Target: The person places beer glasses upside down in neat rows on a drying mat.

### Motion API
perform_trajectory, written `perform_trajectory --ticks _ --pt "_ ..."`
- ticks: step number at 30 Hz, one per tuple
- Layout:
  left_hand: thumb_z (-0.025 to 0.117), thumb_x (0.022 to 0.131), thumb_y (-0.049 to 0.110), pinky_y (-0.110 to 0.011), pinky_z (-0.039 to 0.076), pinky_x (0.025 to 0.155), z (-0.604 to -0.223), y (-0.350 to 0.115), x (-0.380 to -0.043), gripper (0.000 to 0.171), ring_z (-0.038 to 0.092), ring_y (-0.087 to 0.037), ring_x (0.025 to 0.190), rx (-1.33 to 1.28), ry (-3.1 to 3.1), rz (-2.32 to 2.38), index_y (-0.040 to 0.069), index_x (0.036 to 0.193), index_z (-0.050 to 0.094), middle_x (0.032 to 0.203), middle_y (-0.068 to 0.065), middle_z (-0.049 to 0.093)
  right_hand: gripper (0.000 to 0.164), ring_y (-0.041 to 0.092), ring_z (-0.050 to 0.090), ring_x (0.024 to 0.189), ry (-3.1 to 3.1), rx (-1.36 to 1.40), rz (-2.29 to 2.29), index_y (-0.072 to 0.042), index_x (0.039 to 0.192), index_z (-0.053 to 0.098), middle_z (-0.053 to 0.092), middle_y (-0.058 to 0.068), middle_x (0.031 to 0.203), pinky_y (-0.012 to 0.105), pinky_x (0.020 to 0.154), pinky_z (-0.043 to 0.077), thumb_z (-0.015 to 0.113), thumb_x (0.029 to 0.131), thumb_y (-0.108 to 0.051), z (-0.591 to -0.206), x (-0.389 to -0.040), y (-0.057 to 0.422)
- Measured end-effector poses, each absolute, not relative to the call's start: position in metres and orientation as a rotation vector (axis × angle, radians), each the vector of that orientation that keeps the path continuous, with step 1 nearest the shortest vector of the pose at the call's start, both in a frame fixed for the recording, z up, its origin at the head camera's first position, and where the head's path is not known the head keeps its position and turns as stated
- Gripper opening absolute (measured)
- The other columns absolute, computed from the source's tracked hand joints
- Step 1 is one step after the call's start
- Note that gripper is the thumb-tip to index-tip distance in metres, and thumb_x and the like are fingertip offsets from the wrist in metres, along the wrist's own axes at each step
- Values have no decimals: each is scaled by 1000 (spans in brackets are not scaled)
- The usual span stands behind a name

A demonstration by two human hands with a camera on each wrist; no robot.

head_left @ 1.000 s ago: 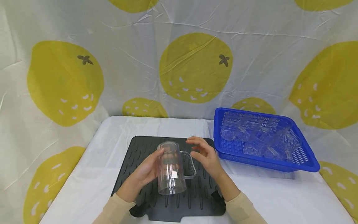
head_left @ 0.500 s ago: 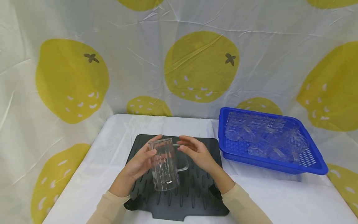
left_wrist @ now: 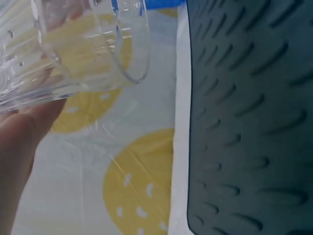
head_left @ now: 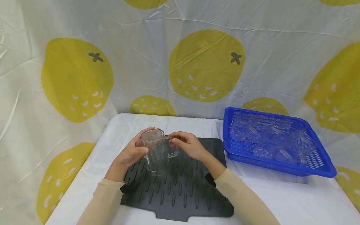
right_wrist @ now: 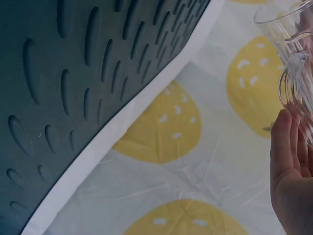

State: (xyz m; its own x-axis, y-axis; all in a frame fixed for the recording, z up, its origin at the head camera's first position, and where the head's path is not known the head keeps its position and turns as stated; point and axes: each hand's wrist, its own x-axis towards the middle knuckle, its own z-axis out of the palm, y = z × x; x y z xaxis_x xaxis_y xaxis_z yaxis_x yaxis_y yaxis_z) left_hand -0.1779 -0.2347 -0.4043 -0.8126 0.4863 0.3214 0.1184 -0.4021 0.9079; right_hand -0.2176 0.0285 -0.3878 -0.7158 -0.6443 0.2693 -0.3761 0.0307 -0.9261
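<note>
A clear glass mug (head_left: 157,159) is upside down and tilted above the dark ribbed mat (head_left: 184,203). My left hand (head_left: 131,153) grips its side near the raised base, thumb toward me and fingers behind. On the other side my right hand (head_left: 190,146) holds the mug's handle (head_left: 173,154) with bent fingers. In the left wrist view, the mug's thin rim (left_wrist: 142,73) points toward the mat. The right wrist view has my right fingertips (right_wrist: 283,120) right at the handle.
A blue plastic basket (head_left: 281,171) with several clear glass mugs (head_left: 261,134) stands right of the mat. White cloth (head_left: 140,215) covers the table. A lemon-print curtain (head_left: 140,62) hangs behind it.
The mug has moved left and up, and its base has tipped toward me. My right hand has come left onto the handle, from just beside it.
</note>
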Motion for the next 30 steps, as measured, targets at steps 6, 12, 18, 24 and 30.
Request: perform_trajectory --ticks 6,12,18,24,30 --pt "69 89 11 -34 40 103 -406 -250 -202 72 44 -21 130 869 1570 2279 10 151 32 148 -5 41 30 30 67 102 2127 -1058 -1744 5 126 58 65 20 114 44 82 52 52 102 -13 -391 -230 16" --pt "70 89 13 -34 37 105 -412 -259 -214 79 40 -21 133 849 1635 2235 9 154 26 150 -4 40 29 30 66 103 2157 -1015 -1776 6 124 59 65 22 112 43 84 52 53 102 -11 -398 -238 8" --pt "65 91 6 -30 39 101 -419 -265 -220 78 41 -17 131 732 1672 2283 4 155 21 144 -2 44 28 32 66 102 2214 -953 -1795 6 123 59 65 22 109 40 83 53 54 101 -12 -409 -245 -2" --pt "62 92 0 -28 41 97 -424 -267 -223 74 45 -16 126 621 1710 2346 3 155 23 141 -1 47 26 30 66 96 2302 -935 -1806 6 120 61 66 18 104 38 81 54 56 100 -10 -421 -250 -13" --pt "64 87 -5 -28 38 102 -426 -272 -227 79 42 -17 130 575 1879 2253 7 154 26 146 -3 39 23 29 66 97 2299 -922 -1852 6 115 64 67 16 105 36 82 53 61 96 -7 -429 -254 -23"
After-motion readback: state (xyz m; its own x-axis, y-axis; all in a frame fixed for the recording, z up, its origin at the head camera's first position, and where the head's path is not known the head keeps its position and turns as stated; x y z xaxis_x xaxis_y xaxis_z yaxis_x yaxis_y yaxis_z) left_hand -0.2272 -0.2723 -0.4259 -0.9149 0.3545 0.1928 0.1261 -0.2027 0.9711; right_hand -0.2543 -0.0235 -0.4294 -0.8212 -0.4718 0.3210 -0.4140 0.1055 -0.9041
